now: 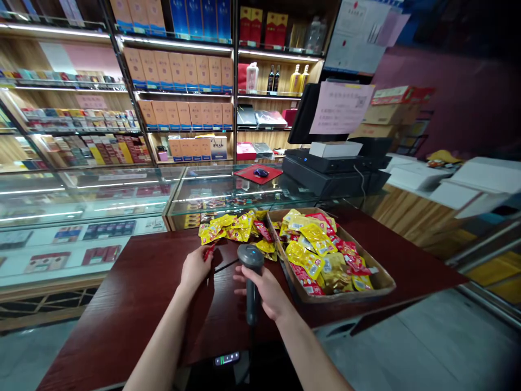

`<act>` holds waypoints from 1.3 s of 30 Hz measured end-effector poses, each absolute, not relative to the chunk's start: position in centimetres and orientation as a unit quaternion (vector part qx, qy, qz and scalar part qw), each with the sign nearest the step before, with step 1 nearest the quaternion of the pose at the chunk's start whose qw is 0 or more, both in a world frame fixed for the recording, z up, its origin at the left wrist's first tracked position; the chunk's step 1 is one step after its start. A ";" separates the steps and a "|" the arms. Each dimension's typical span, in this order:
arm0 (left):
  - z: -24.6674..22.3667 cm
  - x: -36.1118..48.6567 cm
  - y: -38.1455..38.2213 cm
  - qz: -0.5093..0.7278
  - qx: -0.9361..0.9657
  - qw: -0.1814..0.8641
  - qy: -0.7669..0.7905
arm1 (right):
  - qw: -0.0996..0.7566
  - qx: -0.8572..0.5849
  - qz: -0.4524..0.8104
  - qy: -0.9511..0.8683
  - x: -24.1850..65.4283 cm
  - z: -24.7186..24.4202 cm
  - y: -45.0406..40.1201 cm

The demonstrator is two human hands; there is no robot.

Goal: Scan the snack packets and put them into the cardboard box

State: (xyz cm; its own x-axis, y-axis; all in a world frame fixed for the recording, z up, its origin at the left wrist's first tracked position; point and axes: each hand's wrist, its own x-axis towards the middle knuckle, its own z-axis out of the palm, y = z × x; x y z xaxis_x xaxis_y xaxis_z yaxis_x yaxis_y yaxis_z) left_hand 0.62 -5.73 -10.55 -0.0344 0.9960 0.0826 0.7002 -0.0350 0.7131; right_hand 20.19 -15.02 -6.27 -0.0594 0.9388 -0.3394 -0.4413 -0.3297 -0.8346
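My left hand (pixel 196 267) is closed at the fingertips on a small red packet (pixel 210 251), mostly hidden by the fingers, above the dark red-brown table (pixel 134 288). My right hand (pixel 268 293) holds a dark grey barcode scanner (pixel 251 260) by its handle. The thumb lies on the near side and the fingers reach out behind it. The scanner is upright with its head at the top. Beyond my hands lies a pile of yellow and red snack packets (pixel 228 227). To the right stands an open cardboard box (pixel 382 279) full of similar packets.
A glass display counter (pixel 118 190) runs behind the table. On it are a mouse (pixel 261 172) on a red pad and a monitor (pixel 303 114) with a paper sheet. Shelves of boxes and bottles line the wall. A black cable (pixel 226 266) lies near the scanner.
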 end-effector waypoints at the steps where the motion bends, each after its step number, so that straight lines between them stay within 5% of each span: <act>1: -10.3 0.5 -6.0 0.350 0.609 0.333 0.629 | 0.508 -0.455 0.678 -0.274 20.2 -6.3 -15.0; 4: -9.1 0.7 -6.8 0.424 0.449 0.615 0.489 | 0.513 -0.451 0.670 -0.290 20.1 -6.0 -14.5; 7: -7.9 1.6 -7.5 0.440 0.338 0.739 0.382 | 0.515 -0.451 0.663 -0.304 20.1 -5.5 -14.2; 39: -8.9 2.6 -2.0 0.427 0.372 0.680 0.467 | 0.512 -0.454 0.611 -0.398 19.7 -5.3 -15.2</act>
State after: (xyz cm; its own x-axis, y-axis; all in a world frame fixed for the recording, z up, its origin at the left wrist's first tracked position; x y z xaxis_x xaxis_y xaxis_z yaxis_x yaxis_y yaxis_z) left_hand 2.57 -2.04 -8.86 0.2004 0.9268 -0.3177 -0.2332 0.3600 0.9033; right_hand 19.66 -15.25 -5.32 -0.0637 0.9873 -0.1458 -0.2645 -0.1576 -0.9514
